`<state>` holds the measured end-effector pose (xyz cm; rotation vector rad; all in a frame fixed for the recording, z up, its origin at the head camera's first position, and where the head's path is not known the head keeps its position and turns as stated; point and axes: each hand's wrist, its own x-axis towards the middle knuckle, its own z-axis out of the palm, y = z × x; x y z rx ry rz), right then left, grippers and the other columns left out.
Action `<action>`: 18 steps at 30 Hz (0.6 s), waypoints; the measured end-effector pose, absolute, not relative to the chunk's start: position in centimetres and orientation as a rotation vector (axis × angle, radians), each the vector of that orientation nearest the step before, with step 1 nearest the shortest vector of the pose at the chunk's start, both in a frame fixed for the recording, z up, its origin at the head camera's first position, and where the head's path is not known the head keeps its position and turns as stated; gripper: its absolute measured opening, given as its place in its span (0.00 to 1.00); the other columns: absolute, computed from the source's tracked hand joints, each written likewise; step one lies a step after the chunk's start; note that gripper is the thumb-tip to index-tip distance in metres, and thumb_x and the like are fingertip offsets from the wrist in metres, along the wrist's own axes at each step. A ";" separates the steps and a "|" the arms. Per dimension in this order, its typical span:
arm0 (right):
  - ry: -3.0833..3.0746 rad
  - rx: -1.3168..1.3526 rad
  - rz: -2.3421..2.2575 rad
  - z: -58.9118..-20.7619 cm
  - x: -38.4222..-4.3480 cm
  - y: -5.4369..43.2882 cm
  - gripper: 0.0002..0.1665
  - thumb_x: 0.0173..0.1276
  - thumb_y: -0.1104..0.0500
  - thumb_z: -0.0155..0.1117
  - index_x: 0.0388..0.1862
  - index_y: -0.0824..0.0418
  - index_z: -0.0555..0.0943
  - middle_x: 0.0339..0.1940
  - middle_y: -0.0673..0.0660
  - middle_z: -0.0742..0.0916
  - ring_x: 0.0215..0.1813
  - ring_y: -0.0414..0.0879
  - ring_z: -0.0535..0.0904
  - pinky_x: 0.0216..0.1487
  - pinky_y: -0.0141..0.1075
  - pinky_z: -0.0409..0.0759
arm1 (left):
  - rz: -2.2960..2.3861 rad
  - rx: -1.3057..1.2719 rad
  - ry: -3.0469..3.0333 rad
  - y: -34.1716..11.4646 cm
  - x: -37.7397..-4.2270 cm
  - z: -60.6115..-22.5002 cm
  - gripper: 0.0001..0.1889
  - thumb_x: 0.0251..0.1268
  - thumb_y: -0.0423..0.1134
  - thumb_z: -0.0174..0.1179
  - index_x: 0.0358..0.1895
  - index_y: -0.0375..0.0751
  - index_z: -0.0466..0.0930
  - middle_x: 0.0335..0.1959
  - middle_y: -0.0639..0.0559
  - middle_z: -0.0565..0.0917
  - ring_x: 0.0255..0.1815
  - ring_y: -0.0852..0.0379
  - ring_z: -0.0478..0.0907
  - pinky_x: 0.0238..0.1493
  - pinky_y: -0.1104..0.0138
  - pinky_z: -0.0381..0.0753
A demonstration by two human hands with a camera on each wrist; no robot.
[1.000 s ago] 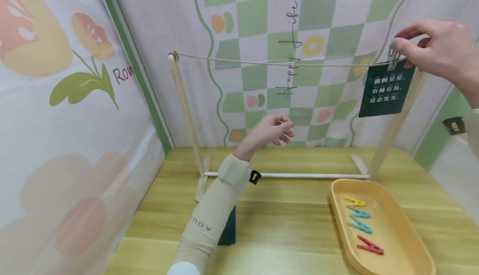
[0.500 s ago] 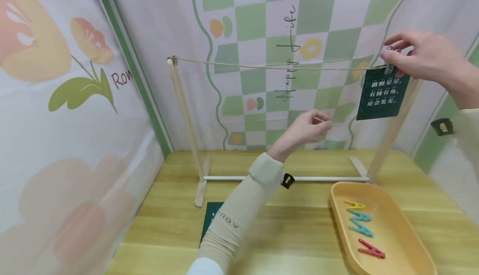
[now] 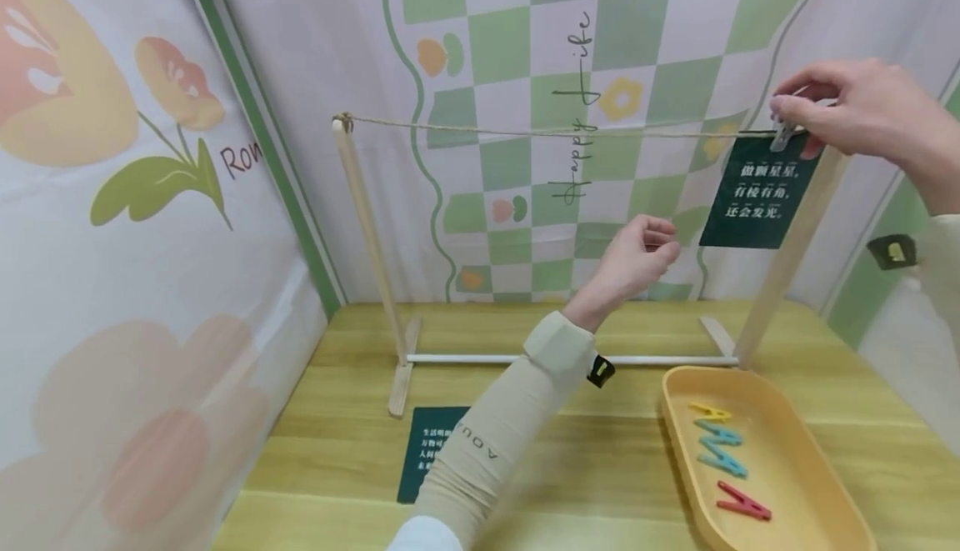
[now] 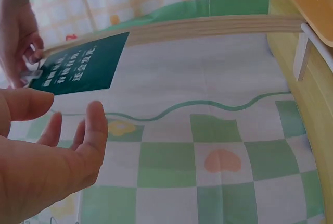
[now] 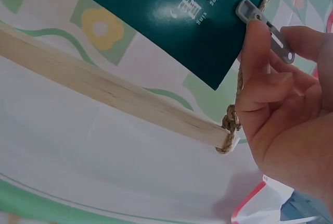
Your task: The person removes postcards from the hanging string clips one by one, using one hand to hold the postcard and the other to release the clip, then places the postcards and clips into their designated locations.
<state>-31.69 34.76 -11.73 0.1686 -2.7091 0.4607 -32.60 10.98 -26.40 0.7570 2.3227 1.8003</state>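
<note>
A dark green card (image 3: pixel 757 192) with white writing hangs at the right end of a twine line (image 3: pixel 480 131). My right hand (image 3: pixel 862 109) pinches a grey clothespin (image 5: pixel 265 28) at the card's top edge, between thumb and fingers in the right wrist view. The clothespin overlaps both card and twine there. Left of the card and lower, my left hand (image 3: pixel 637 255) is in the air with loosely bent fingers, holding nothing. In the left wrist view the card (image 4: pixel 83 65) shows just beyond its fingertips. A second green card (image 3: pixel 431 451) lies on the table, partly hidden by my left sleeve.
The twine runs between two wooden posts (image 3: pixel 367 234) joined low down by a white rod (image 3: pixel 660 360). A yellow-orange tray (image 3: pixel 813 451) at the front right holds yellow, blue and red clothespins (image 3: pixel 742 501). A patterned cloth hangs behind the wooden table (image 3: pixel 330 451).
My left hand has moved right, towards the hanging card, and its sleeve uncovers more of the card on the table. The right hand has shifted slightly down and left, still pinching the clothespin.
</note>
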 end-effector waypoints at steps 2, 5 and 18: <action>-2.715 0.156 0.454 -11.6 -31.7 34.9 0.31 0.76 0.45 0.51 0.66 0.67 0.68 0.45 0.73 0.80 0.19 0.38 0.73 0.21 0.30 0.66 | 1.801 0.748 2.385 11.8 -32.4 -26.3 0.12 0.69 0.39 0.60 0.53 0.50 0.76 0.49 0.57 0.83 0.46 0.67 0.78 0.42 0.76 0.79; -2.724 0.138 0.443 -11.3 -31.7 35.0 0.32 0.75 0.44 0.51 0.66 0.67 0.68 0.38 0.69 0.83 0.20 0.40 0.72 0.21 0.33 0.66 | 1.856 0.731 2.428 12.7 -32.2 -26.1 0.12 0.67 0.38 0.61 0.52 0.51 0.77 0.48 0.58 0.83 0.44 0.68 0.78 0.42 0.77 0.78; -2.795 0.141 0.480 -10.9 -31.8 35.2 0.35 0.77 0.42 0.47 0.69 0.67 0.65 0.38 0.68 0.83 0.21 0.45 0.72 0.21 0.36 0.66 | 1.976 0.756 2.429 14.3 -31.6 -26.8 0.13 0.67 0.41 0.63 0.53 0.45 0.80 0.43 0.58 0.86 0.38 0.72 0.79 0.38 0.82 0.77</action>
